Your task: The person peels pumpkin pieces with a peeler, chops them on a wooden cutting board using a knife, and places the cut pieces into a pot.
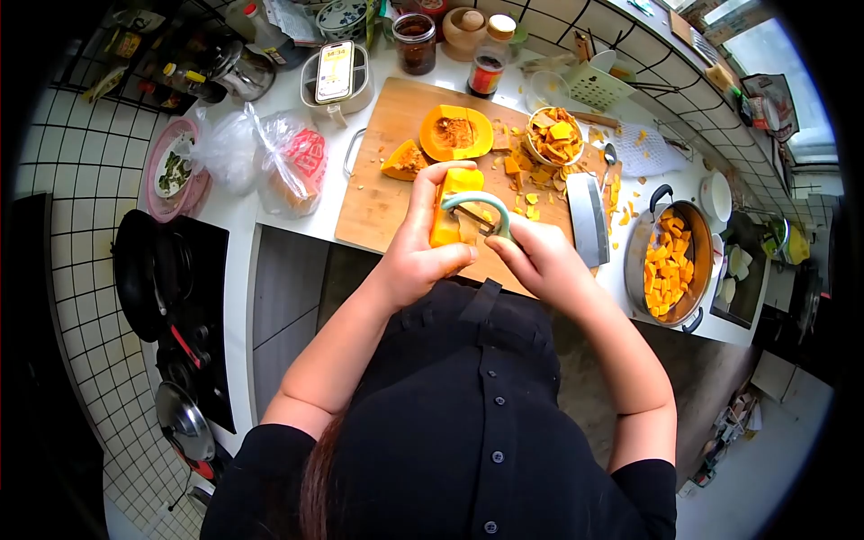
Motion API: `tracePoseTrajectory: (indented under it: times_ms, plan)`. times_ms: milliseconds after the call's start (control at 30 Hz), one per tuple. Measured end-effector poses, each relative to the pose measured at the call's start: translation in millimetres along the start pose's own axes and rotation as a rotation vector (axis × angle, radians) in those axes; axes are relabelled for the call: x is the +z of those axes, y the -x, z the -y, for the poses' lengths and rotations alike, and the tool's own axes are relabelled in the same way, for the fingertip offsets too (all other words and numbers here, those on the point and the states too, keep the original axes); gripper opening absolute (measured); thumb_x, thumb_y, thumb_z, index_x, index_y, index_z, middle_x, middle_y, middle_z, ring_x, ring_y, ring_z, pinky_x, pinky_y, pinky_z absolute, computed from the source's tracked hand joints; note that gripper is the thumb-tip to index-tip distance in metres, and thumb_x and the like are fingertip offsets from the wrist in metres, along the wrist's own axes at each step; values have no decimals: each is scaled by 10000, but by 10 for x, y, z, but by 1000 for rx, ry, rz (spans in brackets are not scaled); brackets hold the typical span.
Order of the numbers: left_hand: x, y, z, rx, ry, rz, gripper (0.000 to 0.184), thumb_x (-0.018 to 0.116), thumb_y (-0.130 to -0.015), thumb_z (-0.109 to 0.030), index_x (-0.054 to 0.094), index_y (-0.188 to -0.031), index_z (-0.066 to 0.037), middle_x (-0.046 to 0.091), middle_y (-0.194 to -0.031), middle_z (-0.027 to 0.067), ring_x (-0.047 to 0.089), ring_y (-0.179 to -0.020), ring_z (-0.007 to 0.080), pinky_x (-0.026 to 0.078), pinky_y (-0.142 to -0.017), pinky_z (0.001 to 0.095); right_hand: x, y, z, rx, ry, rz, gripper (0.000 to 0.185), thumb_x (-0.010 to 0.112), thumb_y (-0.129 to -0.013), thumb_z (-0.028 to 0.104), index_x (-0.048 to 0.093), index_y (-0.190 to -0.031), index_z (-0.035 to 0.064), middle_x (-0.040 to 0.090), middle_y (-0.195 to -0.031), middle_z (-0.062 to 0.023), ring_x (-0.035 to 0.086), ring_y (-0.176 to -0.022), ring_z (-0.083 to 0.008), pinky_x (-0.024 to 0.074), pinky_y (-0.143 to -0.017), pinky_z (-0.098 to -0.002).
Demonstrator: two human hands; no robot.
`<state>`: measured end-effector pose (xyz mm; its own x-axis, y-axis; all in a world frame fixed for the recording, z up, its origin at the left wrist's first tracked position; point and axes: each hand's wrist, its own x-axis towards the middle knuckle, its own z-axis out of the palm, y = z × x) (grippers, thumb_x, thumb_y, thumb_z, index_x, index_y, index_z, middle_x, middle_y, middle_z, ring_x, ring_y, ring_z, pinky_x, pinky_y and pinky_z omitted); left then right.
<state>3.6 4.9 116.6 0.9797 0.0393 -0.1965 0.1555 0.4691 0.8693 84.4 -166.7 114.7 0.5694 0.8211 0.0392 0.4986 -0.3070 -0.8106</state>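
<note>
My left hand [416,251] grips a pumpkin piece [445,230] over the front part of the wooden cutting board [372,211]. A light green peeler [480,199] is in my right hand [542,259], with its blade against or very near the piece. Behind my hands lie a pumpkin half [455,132], its seedy hollow facing up, and a smaller wedge [403,160]. Peel scraps and small chunks are scattered on the board's right side. There a cleaver [588,220] lies flat, and a bowl [555,138] is heaped with orange pieces.
A two-handled metal pot [639,270] with pumpkin cubes stands at the right. Jars [415,45] and a phone [336,70] on a container are behind the board. Plastic bags [292,162] sit left of it, and pans [139,270] lie on the stove at far left.
</note>
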Motion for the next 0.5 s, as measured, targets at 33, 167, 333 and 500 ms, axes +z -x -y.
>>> tracePoseTrajectory:
  times_ms: [33, 167, 333, 500]
  plan:
    - [-9, 4, 8, 9, -8, -3, 731, 531, -702, 59, 267, -1349, -159, 500, -951, 85, 454, -586, 99, 350, -459, 214, 16, 7, 27, 45, -95, 8, 255, 622, -875, 224, 464, -804, 37, 530, -655, -149, 559, -618, -355, 439, -538, -424]
    - [-59, 53, 29, -53, -26, 38, 720, 527, -708, 60, 255, -1337, -159, 496, -953, 82, 457, -594, 100, 353, -466, 214, 45, 46, -85, -73, 115, -33, 256, 632, -866, 225, 465, -791, 45, 524, -639, -137, 558, -592, -337, 438, -520, -416]
    - [-31, 56, -5, -85, 13, 66, 713, 532, -714, 56, 249, -1331, -161, 496, -951, 81, 455, -600, 99, 351, -469, 213, -97, 5, -67, -182, 265, -47, 262, 637, -861, 224, 461, -784, 46, 518, -632, -131, 560, -584, -332, 435, -507, -410]
    - [-33, 64, 4, -65, 52, 66, 652, 526, -731, 51, 260, -1297, -131, 449, -1111, 42, 472, -742, 70, 410, -605, 208, 65, 82, 96, 243, -296, 6, 241, 616, -887, 209, 484, -808, 23, 529, -659, -151, 549, -598, -341, 429, -537, -393]
